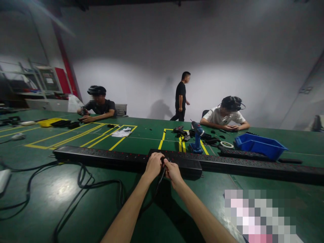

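Both of my hands meet at the middle of the view, over a long black power strip [106, 156] with rows of sockets and small red marks. My left hand [154, 166] is closed on a black plug [165, 159], its fingers bent over the strip's top. From the right side my right hand [173, 171] grips the same plug, thumb forward. A black cable [160, 184] hangs from between the hands toward the table. The fingers cover most of the plug, so whether it sits in a socket cannot be seen. A second long black strip [253, 166] extends to the right.
Loops of black cable [83, 184] lie left on the green table [207, 202]. Beyond the strips stand a blue cordless drill [196, 136] and a blue bin [260, 145]; small black parts lie around them. Two people sit across the table; another person walks behind.
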Tool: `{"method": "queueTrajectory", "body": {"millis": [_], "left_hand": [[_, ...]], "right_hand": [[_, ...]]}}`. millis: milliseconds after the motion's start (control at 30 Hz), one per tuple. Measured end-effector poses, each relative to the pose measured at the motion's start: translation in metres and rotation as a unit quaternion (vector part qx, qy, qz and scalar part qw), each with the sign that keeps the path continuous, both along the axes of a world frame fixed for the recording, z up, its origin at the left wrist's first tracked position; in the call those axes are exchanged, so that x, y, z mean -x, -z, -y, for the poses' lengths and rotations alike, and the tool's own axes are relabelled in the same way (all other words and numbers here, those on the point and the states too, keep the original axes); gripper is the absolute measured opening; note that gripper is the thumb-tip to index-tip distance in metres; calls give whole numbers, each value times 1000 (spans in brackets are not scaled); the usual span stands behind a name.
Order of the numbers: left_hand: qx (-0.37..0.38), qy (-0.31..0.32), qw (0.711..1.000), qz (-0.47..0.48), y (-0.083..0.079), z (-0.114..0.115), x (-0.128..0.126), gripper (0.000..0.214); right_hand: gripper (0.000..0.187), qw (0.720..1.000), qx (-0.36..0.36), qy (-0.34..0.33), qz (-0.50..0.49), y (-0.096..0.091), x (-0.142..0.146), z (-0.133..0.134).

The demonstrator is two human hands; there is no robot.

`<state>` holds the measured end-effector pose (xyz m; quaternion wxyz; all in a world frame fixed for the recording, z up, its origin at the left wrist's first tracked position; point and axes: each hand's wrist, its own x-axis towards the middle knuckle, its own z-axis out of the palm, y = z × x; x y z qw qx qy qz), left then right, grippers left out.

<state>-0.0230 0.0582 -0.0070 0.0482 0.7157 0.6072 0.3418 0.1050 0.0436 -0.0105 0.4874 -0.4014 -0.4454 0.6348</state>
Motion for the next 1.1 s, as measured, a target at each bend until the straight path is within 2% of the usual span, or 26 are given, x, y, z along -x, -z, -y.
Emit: {"method": "queueTrajectory", "body": {"millis": [167, 333, 700, 967, 1100], "left_hand": [[-10, 3, 1000, -4, 2, -1, 1, 42], [-15, 7, 1000, 0, 2, -1, 1, 38], [-22, 3, 1000, -12, 3, -2, 2, 39], [-31, 2, 999, -14, 4, -3, 1, 37], [-24, -1, 1000, -19, 5, -3, 1, 39]], "right_hand": [[52, 1000, -26, -5, 4, 8, -1, -1], [53, 997, -56, 6, 49, 15, -1, -1], [54, 1000, -22, -6, 3, 5, 0, -3], [52, 996, -69, 4, 50, 18, -2, -1], [51, 998, -56, 4, 43, 19, -1, 0]]}}
